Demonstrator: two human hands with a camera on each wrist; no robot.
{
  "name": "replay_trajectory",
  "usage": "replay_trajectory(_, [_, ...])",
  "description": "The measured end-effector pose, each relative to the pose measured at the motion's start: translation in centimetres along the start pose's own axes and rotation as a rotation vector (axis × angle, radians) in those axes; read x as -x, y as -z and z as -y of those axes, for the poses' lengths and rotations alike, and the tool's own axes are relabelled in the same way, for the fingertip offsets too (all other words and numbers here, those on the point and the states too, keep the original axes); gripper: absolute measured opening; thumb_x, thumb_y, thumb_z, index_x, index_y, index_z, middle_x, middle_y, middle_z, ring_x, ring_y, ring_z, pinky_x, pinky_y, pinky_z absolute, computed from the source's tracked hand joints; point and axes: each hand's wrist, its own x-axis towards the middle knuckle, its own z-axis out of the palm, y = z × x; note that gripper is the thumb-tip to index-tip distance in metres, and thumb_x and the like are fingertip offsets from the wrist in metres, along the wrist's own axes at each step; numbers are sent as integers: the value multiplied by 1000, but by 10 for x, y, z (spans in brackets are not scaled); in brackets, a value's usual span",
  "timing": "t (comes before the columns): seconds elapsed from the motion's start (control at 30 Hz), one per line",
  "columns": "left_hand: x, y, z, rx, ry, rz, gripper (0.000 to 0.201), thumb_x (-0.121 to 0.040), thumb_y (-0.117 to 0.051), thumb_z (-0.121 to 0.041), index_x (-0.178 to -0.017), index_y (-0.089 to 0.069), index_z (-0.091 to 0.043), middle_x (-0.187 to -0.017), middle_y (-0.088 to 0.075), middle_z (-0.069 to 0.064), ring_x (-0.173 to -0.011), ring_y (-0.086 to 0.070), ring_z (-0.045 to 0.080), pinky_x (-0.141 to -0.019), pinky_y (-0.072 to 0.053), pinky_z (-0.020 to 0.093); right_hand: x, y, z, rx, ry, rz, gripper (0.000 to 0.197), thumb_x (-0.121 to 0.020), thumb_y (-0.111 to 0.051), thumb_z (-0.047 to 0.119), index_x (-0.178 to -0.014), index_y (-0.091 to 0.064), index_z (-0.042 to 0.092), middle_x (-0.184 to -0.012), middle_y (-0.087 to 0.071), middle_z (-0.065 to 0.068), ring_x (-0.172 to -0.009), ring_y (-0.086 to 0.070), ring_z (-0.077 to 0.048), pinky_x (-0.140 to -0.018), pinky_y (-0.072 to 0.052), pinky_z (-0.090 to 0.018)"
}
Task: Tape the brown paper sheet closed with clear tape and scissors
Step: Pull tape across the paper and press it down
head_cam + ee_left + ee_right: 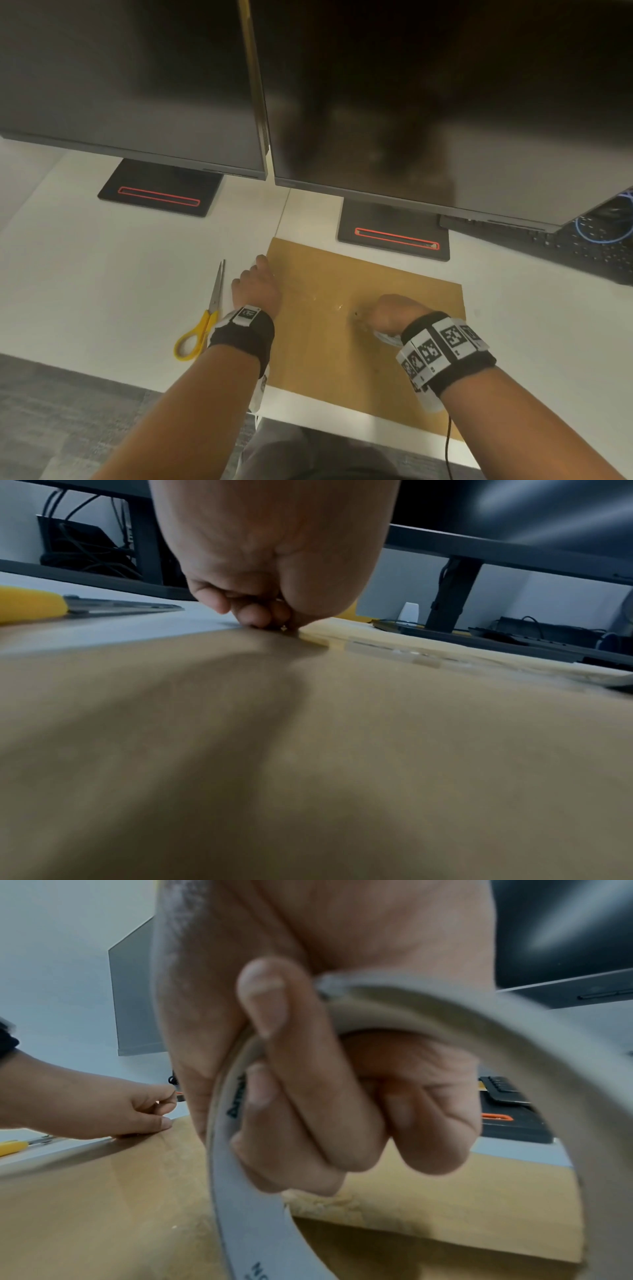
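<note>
The brown paper sheet (342, 363) lies flat on the white desk. My left hand (261, 265) is at the sheet's far left edge, fingers curled down, pinching the end of a clear tape strip (387, 649) against the paper edge (308, 750). The strip (325, 298) runs across the sheet to my right hand (383, 317), which grips the tape roll (240, 1218) just above the middle of the paper (103, 1204). Yellow-handled scissors (209, 315) lie closed on the desk just left of my left hand, blades pointing away from me.
Two dark monitors stand at the back on black bases (157, 195) (394, 236); the right base touches the paper's far edge. A black keyboard (582, 253) sits at the far right. The desk's front edge (171, 387) runs under my forearms.
</note>
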Motion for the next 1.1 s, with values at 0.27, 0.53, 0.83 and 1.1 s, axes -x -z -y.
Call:
replay_trajectory(0.27, [34, -9, -14, -211, -18, 11, 90, -80, -26, -78, -137, -32, -9, -132, -45, 10, -119, -43, 29, -100, -30, 43, 3, 0, 0, -9, 13, -26, 46, -98, -38, 39, -126, -56, 8, -134, -54, -11, -119, -52, -28, -98, -42, -36])
replay_trajectory(0.53, [40, -23, -36, -37, -238, 26, 43, -97, -37, -42, -126, -44, -10, -130, -50, 11, -114, -48, 27, -91, -40, 36, 4, -1, -2, -8, 30, -48, 47, -98, -36, 36, -132, -51, 7, -140, -50, -13, -126, -48, -30, -103, -39, -39])
replay_trajectory(0.83, [53, -34, -53, -84, -262, 39, 64, -91, -31, -60, -133, -37, -12, -135, -43, 8, -121, -42, 27, -97, -38, 39, 3, -2, -6, -24, 49, -53, 43, -98, -38, 38, -123, -58, 10, -127, -58, -11, -109, -56, -27, -90, -44, -34])
replay_trajectory(1.1, [56, -30, -64, -145, -177, 69, 96, -73, -26, -85, -138, -31, -13, -138, -38, 8, -125, -39, 29, -94, -40, 45, 6, 0, -3, 5, 43, -34, 40, -97, -38, 29, -123, -57, 5, -126, -58, -13, -112, -56, -28, -87, -43, -32])
